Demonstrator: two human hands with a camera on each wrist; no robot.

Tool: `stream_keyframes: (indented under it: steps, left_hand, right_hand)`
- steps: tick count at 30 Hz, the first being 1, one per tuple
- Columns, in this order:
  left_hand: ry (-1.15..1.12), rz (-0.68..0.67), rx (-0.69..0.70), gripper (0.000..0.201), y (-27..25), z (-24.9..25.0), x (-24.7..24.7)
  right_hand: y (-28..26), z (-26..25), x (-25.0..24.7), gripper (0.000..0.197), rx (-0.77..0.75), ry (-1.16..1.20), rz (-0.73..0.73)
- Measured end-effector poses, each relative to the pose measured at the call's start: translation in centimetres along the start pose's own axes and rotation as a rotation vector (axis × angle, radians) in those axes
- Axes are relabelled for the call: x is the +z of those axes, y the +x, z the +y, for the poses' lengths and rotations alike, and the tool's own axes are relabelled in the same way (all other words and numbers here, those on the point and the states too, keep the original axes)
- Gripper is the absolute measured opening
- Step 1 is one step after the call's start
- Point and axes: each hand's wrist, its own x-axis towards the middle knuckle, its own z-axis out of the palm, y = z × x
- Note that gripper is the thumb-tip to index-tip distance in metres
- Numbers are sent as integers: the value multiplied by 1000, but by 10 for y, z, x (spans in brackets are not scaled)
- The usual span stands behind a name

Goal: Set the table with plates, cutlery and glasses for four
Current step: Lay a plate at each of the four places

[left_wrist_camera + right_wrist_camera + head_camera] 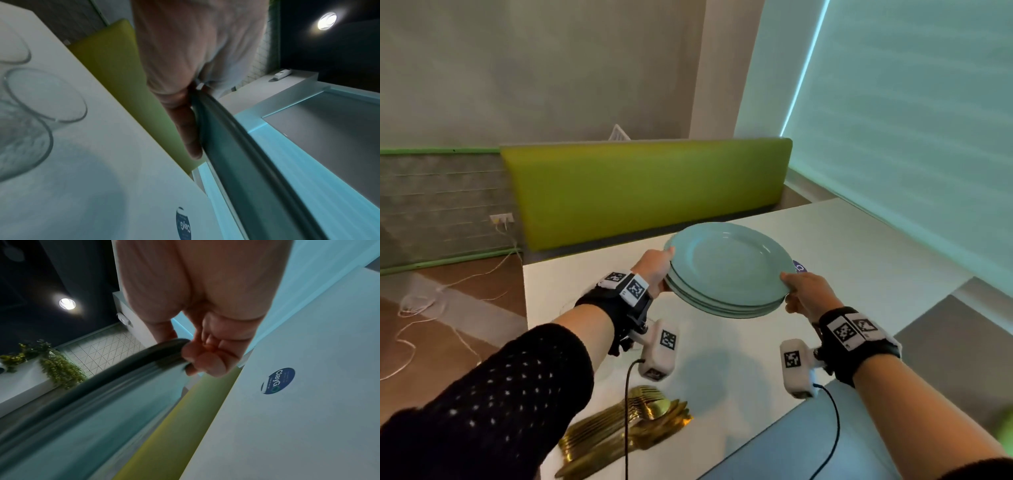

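Observation:
A stack of pale green plates [727,269] hangs in the air above the white table [859,246]. My left hand [654,270] grips the stack's left rim, thumb on top. My right hand [806,294] grips its right rim. In the left wrist view my fingers [185,123] lie under the plates' edge [230,146]. In the right wrist view my curled fingers [205,360] hold the rim [127,373]. A pile of gold cutlery [630,428] lies on the table's near end. Clear glasses [37,104] stand on the table by my left wrist.
A green padded bench back [647,192] runs along the table's far side. A window blind [914,120] closes off the right. A round blue sticker [277,380] sits on the tabletop under the plates. White cables [431,308] trail over the floor at left.

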Motion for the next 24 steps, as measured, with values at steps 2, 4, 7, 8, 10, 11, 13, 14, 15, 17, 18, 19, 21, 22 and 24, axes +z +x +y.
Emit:
stream_keyframes:
  steps: [2,4,7,8,10,11,13,14,15,17,18,19,21,22,24]
  left_hand:
    - [-34,27,-20,41,2,-9,9]
    - [-58,83,-26,46,12,-18,16]
    - [10,203,-21,66,66,-48,15]
    - [41,227,-9,67,77,-54,14]
    - [92,265,12,57,66,-50,18]
    - [107,295,23,52,52,-42,21]
    - [142,368,39,47,38,-32,23]
    - [153,407,46,45,37,-30,22]
    - [156,437,43,44,38,-29,19]
    - [141,480,39,44,41,-28,12]
    - [142,508,43,43,43,-27,7]
    - [150,535,41,43,45,-26,3]
    - [166,576,35,44,47,-25,-7]
    - [173,587,33,45,49,-25,-11]
    - [188,599,27,46,50,-25,-17]
  right_hand:
    - [1,5,-5,26,35,9,2]
    - [2,11,-10,24,55,21,-13]
    - [8,22,-17,24,97,80,-26]
    - [9,25,-19,22,114,107,-19]
    - [13,33,-26,15,145,197,11]
    - [15,36,-31,20,161,253,40]
    - [21,45,-41,34,192,344,105]
    - [23,49,-46,36,206,361,127]
    - [25,54,-51,37,217,373,148]
    - [28,65,-58,37,238,401,197]
    - [30,72,-61,37,250,410,227]
    - [32,79,-63,37,262,408,253]
    - [34,96,-64,35,287,367,303]
    - [33,104,-63,30,297,317,315]
    - [30,120,-58,18,327,228,313]
